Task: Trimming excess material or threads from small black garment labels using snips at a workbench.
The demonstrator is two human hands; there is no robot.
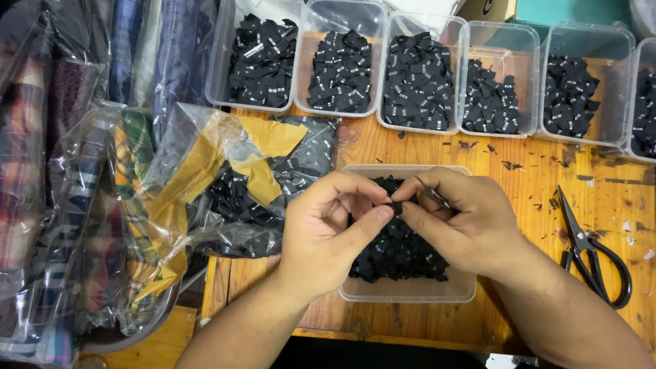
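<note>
Both hands (393, 229) over tub (410, 290) of black labels (403, 256)

Two bare forearms enter from the bottom edge, the left from about 7 o'clock, the right from about 5 o'clock. No sleeve reaches the visible stretch of either arm, so both show uncovered from the frame edge to the wrist. The left hand (328, 232) and right hand (461, 222) are ungloved, broad, with short trimmed nails; fingers and wrists show bare.
</note>
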